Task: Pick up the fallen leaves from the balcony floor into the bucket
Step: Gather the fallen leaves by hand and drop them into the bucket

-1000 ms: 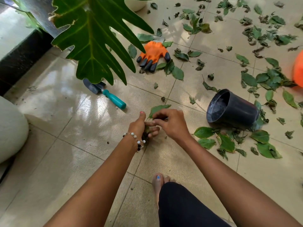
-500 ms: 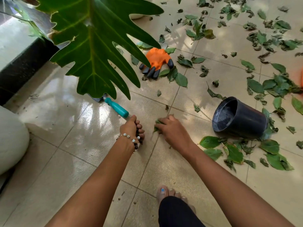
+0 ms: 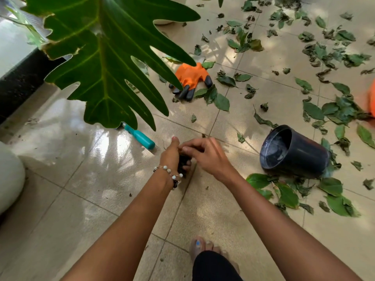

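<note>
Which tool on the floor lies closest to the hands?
The teal-handled trowel, just left of the left hand. The orange glove lies farther off among the leaves, and the black bucket is off to the right.

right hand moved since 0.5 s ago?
Yes. Half a second ago the right hand pressed a leaf on the floor, clear of the left hand. Now, against the tile joint, it has lifted and shifted left to meet it.

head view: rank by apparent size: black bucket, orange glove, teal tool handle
1. black bucket, lying on its side
2. orange glove, partly hidden by the big plant leaf
3. teal tool handle, its head hidden
</note>
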The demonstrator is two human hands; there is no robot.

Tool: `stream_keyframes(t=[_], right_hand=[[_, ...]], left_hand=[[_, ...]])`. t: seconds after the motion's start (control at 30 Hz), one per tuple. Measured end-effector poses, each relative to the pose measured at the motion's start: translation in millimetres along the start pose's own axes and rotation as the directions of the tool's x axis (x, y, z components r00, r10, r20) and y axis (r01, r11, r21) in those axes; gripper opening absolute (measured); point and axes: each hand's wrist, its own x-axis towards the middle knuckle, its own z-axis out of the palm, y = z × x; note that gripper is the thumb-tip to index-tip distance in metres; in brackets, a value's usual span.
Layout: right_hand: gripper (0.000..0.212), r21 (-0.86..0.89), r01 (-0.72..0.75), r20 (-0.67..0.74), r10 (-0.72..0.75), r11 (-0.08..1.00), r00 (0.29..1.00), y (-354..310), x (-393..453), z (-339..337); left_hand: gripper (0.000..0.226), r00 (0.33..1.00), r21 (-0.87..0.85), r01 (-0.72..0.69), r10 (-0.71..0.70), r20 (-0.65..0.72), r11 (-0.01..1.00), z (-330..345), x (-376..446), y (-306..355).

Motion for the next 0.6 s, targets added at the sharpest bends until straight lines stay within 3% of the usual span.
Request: stream_keyframes(t=[0.03,0.1,0.13,0.2,0.3,0.33,0.47,0.53,0.6], right_hand=[[0.016,0.012,0.019,-0.077,-0.018,1.0,0.997,1.3,4.0,-5.4],[0.02,-0.168,-0.015,-0.28,-0.033,0.986,0.959,11.8,15.9,-15.7],[0.024,-0.282,-0.05,-0.3,-0.038,0.958,0.953,18.3,21.4,-19.9],[0.029,-0.406,-0.056,-0.178,-0.019,0.912,0.984,34.6,33.0,-22.8],[0.028,-0.669,0.103,0.055,-0.089,0.737,0.995,47.7,38.5,-22.9],[0.028,-0.713,0.133,0.069,-0.119,0.689,0.99,45.9,42.3,-24.2],[0.025,-0.672,0.11,-0.084,-0.224,0.732,0.971,35.0,78.4,-21.9],[0.033,-0.735,0.097,-0.007,-0.15,0.671,0.989,31.5,93.6,-20.5],[0.043,-0.773,0.175,0.136,-0.11,0.609,0.985,35.1,95.6,-16.2]], left_hand=[[0.047,0.999,-0.005,0.007,-0.007,-0.033,1.0,-2.1,0.5,3.0],[0.036,0.996,-0.03,0.012,-0.014,-0.086,0.999,-7.0,2.6,8.3],[0.034,0.996,-0.047,0.003,-0.007,-0.094,0.999,-8.7,4.0,10.4],[0.034,0.997,-0.088,-0.027,0.02,-0.075,0.996,-8.6,4.9,14.0],[0.03,0.998,-0.117,-0.059,0.055,-0.044,0.991,-7.6,8.8,18.3],[0.028,0.997,-0.117,-0.074,0.07,-0.035,0.99,-7.3,10.0,20.0],[0.011,0.995,-0.126,-0.1,0.102,0.013,0.987,-5.5,10.8,27.2],[0.013,0.995,-0.11,-0.086,0.091,0.038,0.99,-6.1,9.7,30.3],[0.017,0.996,-0.117,-0.066,0.074,0.058,0.991,-6.6,7.9,33.5]])
